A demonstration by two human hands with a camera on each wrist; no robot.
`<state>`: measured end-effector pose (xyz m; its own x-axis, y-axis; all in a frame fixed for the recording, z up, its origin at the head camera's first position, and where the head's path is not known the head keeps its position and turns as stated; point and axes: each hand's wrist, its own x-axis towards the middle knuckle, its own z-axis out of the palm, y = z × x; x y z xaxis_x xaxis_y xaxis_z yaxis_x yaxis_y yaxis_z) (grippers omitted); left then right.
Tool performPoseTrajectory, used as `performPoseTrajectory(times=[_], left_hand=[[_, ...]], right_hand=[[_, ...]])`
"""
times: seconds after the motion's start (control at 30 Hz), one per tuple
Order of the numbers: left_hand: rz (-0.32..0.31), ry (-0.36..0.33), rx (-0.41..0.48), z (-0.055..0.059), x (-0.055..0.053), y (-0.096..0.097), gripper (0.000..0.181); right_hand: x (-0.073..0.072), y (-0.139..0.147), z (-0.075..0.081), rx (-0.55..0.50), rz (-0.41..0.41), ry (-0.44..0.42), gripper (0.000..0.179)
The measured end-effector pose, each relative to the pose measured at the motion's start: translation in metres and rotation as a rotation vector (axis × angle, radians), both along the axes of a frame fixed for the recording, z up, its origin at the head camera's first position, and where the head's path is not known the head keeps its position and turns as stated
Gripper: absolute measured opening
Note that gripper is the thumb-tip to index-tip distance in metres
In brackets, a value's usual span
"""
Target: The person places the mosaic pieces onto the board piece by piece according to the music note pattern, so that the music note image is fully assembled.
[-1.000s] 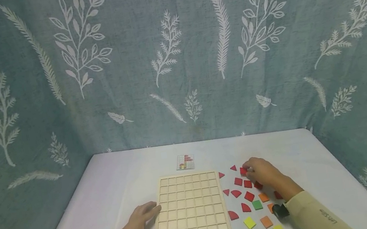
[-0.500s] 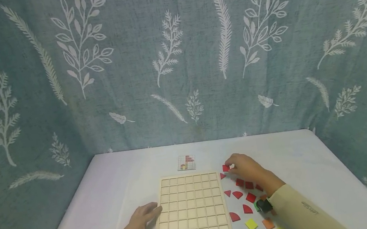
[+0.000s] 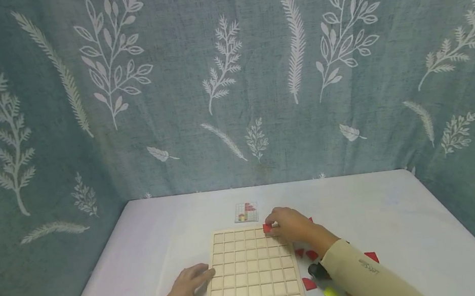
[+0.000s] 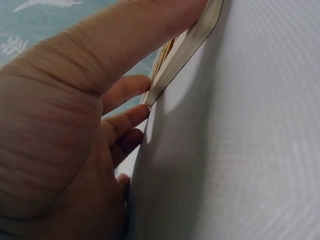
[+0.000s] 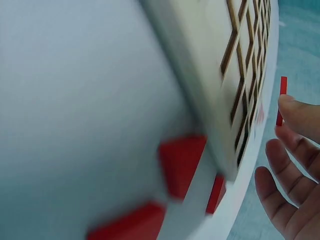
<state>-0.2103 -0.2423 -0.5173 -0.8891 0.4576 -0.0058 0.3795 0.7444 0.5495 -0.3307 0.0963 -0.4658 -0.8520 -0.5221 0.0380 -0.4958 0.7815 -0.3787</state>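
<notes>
Remotely I saw R hand (image 3: 289,224) pinch red sq. (image 3: 267,228) over board (image 3: 252,266), 1 o'clock; L hand (image 3: 187,294), unclenched, prob. steadied 8 o'clock.

Board (image 3: 251,273) is sitting on the table (image 3: 171,229), card (image 3: 245,212) lying just behind, loose pieces (image 3: 309,284) lying off its right. Left hand (image 3: 185,294) is touching its left edge, right hand (image 3: 292,224) is holding a tile (image 3: 267,228) over its far-right part.

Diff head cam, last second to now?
Right hand carried a red square leftward, from among the loose pieces to over the far right part of the wooden board. It's pinched between thumb and finger, not let go. Unchanged: left hand at the board's left edge, picture card beyond the board.
</notes>
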Motion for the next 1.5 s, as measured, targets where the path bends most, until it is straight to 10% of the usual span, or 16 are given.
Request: performPoseTrajectory(times=[0.63, 1.5], left_hand=[[0.014, 0.021, 0.018, -0.001, 0.001, 0.001, 0.109], [0.014, 0.034, 0.019, -0.002, 0.000, -0.001, 0.107]], right_hand=[[-0.009, -0.040, -0.007, 0.064, 0.165, 0.087, 0.003], [-0.013, -0.051, -0.015, 0.072, 0.130, 0.024, 0.019]])
